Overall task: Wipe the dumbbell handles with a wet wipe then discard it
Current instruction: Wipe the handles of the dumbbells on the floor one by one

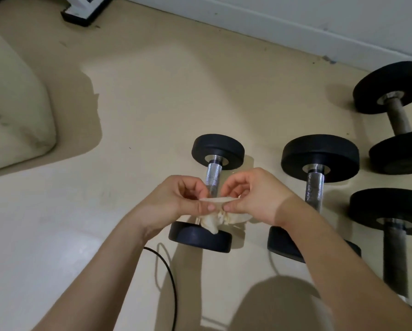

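Beige floor (152,91) runs back to a white wall (295,17). The wipe (212,219) hangs crumpled between both hands, just above the near plate of the small dumbbell (213,175) lying on the floor. The left hand (174,203) and right hand (255,197) meet over that dumbbell's handle, each pinching the wipe's top edge between thumb and curled fingers (233,187) (the thumb tips nearly touch). A second dumbbell (317,161) lies just beside it to the right, and two more (396,111) (394,249) lie further right. A black cable (170,271) curves under the left forearm. A pale cushion (14,103) sits far left.
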The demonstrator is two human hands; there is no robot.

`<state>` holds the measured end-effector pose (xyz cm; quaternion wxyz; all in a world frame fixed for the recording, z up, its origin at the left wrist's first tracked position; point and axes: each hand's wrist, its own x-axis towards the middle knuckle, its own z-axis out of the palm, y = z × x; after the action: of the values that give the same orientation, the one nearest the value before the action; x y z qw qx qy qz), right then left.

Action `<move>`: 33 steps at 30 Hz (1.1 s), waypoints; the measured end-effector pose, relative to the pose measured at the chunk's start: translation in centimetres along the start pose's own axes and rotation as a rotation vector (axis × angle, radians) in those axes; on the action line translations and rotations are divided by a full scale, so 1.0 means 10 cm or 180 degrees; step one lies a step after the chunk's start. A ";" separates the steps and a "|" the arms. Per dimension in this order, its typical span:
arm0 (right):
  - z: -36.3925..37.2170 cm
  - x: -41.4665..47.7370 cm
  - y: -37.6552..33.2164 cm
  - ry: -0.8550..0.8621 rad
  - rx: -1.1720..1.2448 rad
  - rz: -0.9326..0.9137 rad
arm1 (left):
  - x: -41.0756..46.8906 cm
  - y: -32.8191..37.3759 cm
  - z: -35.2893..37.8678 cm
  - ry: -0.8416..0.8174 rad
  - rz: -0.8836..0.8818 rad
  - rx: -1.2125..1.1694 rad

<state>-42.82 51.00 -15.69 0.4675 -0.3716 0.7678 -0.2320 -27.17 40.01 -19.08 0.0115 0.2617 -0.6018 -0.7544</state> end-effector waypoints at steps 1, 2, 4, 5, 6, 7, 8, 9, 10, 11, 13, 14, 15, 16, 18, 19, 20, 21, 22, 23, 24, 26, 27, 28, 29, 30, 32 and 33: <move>-0.01 0.00 -0.01 0.0095 -0.0063 -0.0062 | 0.01 0.01 0.01 0.0032 0.0067 -0.0179; -0.03 -0.01 0.01 0.0160 0.0026 -0.0095 | 0.02 0.01 0.03 0.0101 0.0116 -0.0390; -0.07 -0.03 0.09 0.0159 0.0643 -0.0006 | 0.01 0.03 0.06 0.0328 0.0090 -0.0824; -0.09 -0.04 0.14 0.0049 0.1149 0.0075 | 0.01 0.02 0.06 0.0407 0.0034 -0.0916; -0.10 -0.06 0.19 -0.0118 0.1722 0.0169 | 0.02 0.00 0.05 0.0425 -0.0040 -0.0860; -0.09 -0.07 0.23 -0.0255 0.2251 0.0286 | 0.01 -0.01 0.05 0.0367 -0.0109 -0.0690; -0.07 -0.07 0.27 -0.0299 0.2667 0.0423 | 0.01 -0.02 0.04 0.0326 -0.0157 -0.0472; -0.03 -0.07 0.30 -0.0230 0.2964 0.0580 | 0.01 -0.06 0.02 0.0363 -0.0179 -0.0279; 0.03 -0.06 0.32 0.0007 0.3117 0.0757 | 0.03 -0.10 0.00 0.0472 -0.0210 -0.0182; 0.11 -0.04 0.35 0.0396 0.3073 0.0895 | 0.05 -0.15 -0.02 0.0607 -0.0242 -0.0047; 0.31 0.05 0.41 0.1313 0.2371 0.1023 | 0.10 -0.25 -0.05 0.0931 -0.0221 0.0693; 0.41 0.10 0.44 0.1584 0.1988 0.0987 | 0.14 -0.33 -0.07 0.1110 -0.0207 0.1365; 0.52 0.15 0.46 0.1611 0.1769 0.0937 | 0.16 -0.37 -0.06 0.1295 -0.0168 0.2137; 0.61 0.18 0.46 0.1474 0.1670 0.0913 | 0.16 -0.38 -0.03 0.1443 -0.0123 0.2767; 0.72 0.22 0.48 0.1148 0.1593 0.0943 | 0.18 -0.31 0.06 0.1445 -0.0249 0.3130; 0.75 0.22 0.49 0.1089 0.1623 0.0941 | 0.20 -0.27 0.11 0.1276 -0.0479 0.3091; 0.77 0.21 0.51 0.1103 0.1595 0.0930 | 0.22 -0.25 0.15 0.1097 -0.0648 0.3052; 0.79 0.19 0.52 0.1175 0.1472 0.0891 | 0.27 -0.25 0.18 0.0981 -0.0676 0.3082; 0.79 0.15 0.54 0.1286 0.1251 0.0883 | 0.31 -0.25 0.20 0.0948 -0.0630 0.3133; 0.81 0.12 0.56 0.1419 0.1065 0.0853 | 0.36 -0.24 0.22 0.0964 -0.0566 0.3211; 0.81 0.08 0.56 0.1516 0.0983 0.0802 | 0.40 -0.24 0.24 0.0990 -0.0516 0.3299; 0.85 0.00 0.51 0.1579 0.1030 0.0653 | 0.50 -0.24 0.28 0.1104 -0.0367 0.3370; 0.88 -0.04 0.48 0.1587 0.1064 0.0581 | 0.57 -0.24 0.30 0.1176 -0.0283 0.3368; 0.89 -0.06 0.45 0.1592 0.1084 0.0537 | 0.65 -0.23 0.32 0.1243 -0.0193 0.3326; 0.90 -0.05 0.44 0.1610 0.1126 0.0506 | 0.73 -0.22 0.34 0.1317 -0.0080 0.3206; 0.89 -0.03 0.44 0.1625 0.1172 0.0527 | 0.82 -0.22 0.34 0.1372 0.0001 0.3014; 0.82 0.04 0.49 0.1706 0.1187 0.0606 | 0.96 -0.24 0.37 0.1411 0.0053 0.2513; 0.79 0.09 0.54 0.1739 0.1223 0.0629 | 0.98 -0.25 0.39 0.1378 0.0007 0.2294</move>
<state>-37.96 53.56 -23.52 0.3263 -0.1248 0.8392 -0.4167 -36.47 40.93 -24.60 0.0462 0.4009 -0.8112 -0.4232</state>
